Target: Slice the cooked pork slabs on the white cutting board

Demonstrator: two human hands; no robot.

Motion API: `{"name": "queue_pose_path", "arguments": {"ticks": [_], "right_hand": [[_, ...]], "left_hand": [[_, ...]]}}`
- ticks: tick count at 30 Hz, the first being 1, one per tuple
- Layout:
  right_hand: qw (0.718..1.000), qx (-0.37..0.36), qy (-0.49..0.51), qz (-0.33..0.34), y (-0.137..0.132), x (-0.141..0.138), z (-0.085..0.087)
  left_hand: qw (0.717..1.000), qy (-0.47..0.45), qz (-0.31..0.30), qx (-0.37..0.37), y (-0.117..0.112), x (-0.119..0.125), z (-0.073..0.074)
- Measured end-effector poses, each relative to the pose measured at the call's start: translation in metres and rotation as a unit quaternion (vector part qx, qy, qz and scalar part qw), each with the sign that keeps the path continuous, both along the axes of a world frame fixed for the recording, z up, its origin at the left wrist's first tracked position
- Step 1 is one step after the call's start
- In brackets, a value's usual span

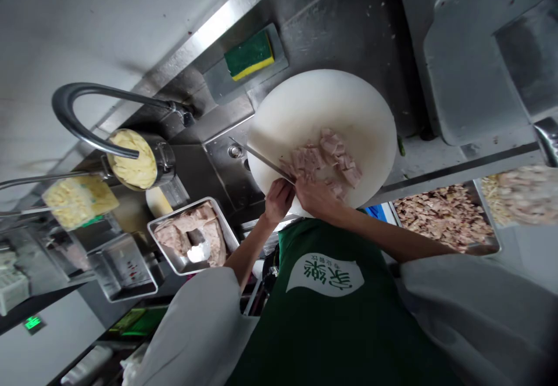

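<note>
A round white cutting board [305, 107] lies on the steel counter. Pale pink cut meat pieces [331, 156] are piled on its near side. My left hand [278, 200] is closed round the handle of a knife [261, 160], whose blade points away to the left over the board's edge. Just right of it, my right hand [316, 197] rests with curled fingers on the nearest meat pieces, beside the blade. Both forearms reach out from white sleeves over a green apron [331, 304].
A steel tray of meat slabs [192, 238] sits at the left, and a tray of chopped meat [444, 214] at the right. A curved faucet [87, 98], a pot of yellow food [133, 159], a green-yellow sponge [250, 54] and a grey machine [479, 60] surround the board.
</note>
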State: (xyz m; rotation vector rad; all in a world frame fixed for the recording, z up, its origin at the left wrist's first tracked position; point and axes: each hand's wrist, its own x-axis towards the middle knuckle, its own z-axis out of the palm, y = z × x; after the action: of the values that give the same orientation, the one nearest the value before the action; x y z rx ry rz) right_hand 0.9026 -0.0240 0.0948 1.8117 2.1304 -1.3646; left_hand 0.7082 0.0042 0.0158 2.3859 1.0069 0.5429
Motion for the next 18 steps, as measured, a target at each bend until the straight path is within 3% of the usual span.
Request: {"name": "queue_pose_path", "arguments": {"ticks": [2, 4, 9, 13, 18], "right_hand": [[0.999, 0.032, -0.003, -0.021, 0.022, -0.001, -0.009], [0.999, 0.029, -0.012, -0.021, 0.026, 0.004, -0.009], [0.997, 0.009, -0.082, -0.008, -0.022, 0.018, 0.017], [0.997, -0.025, -0.068, 0.023, -0.065, 0.024, 0.038], [0.996, -0.071, -0.06, 0.013, -0.073, 0.027, 0.041]], "left_hand": [[1.0, -0.005, 0.013, 0.004, 0.0, -0.001, 0.001], [0.999, -0.007, 0.028, 0.022, 0.0, -0.002, 0.002], [0.999, 0.015, 0.014, 0.034, 0.0, 0.0, 0.001], [0.999, 0.016, 0.011, 0.031, 0.0, 0.0, 0.002], [1.0, -0.009, -0.001, 0.016, 0.002, -0.001, 0.001]]}}
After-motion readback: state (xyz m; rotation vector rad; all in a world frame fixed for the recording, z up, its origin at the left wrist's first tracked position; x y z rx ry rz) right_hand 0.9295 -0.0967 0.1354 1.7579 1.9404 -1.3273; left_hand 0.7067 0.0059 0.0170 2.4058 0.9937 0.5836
